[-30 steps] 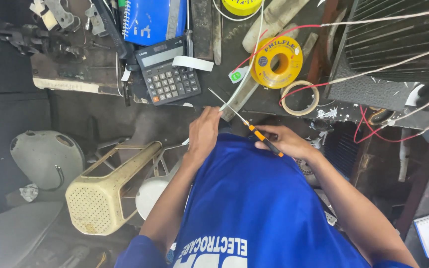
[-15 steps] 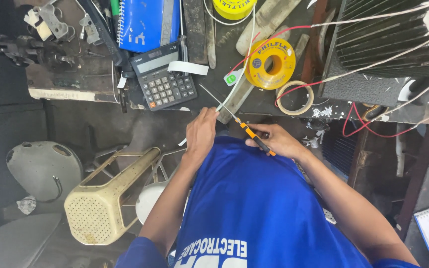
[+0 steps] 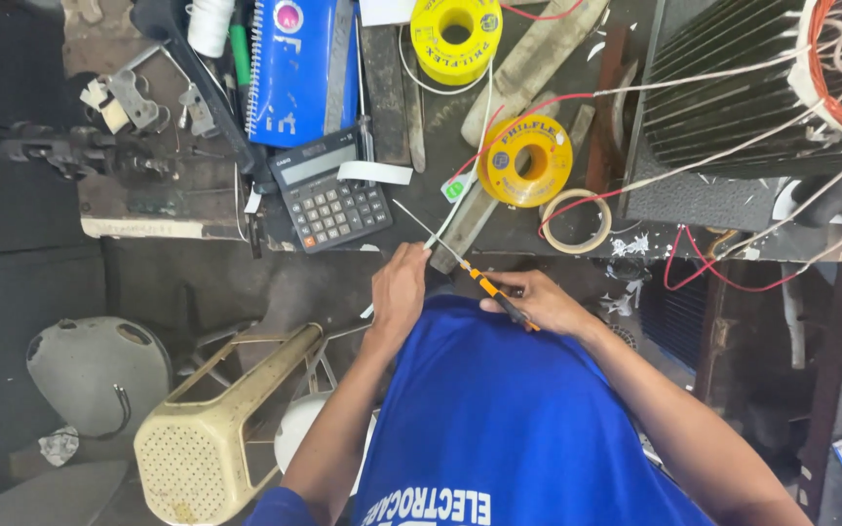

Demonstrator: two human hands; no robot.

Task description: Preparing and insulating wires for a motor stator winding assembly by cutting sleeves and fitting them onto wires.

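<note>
Both hands have barely moved over the last second: the right hand (image 3: 538, 300) still grips orange-handled scissors (image 3: 470, 272) while the left hand (image 3: 399, 292) pinches a thin white strip (image 3: 368, 311) at the tabletop (image 3: 401, 209) edge.

Right hand (image 3: 538, 302) grips orange-handled scissors (image 3: 460, 261); left hand (image 3: 399, 292) pinches a white strip (image 3: 370, 310). Calculator (image 3: 328, 193) beyond left hand, yellow spool (image 3: 524, 162) beyond right hand.

A bright blue short-sleeved cotton shirt (image 3: 528, 419) fills the lower middle of the frame, with white block lettering across its bottom edge. Both forearms are bare, and the left hand (image 3: 399, 292) and right hand (image 3: 538, 302) are ungloved.
</note>
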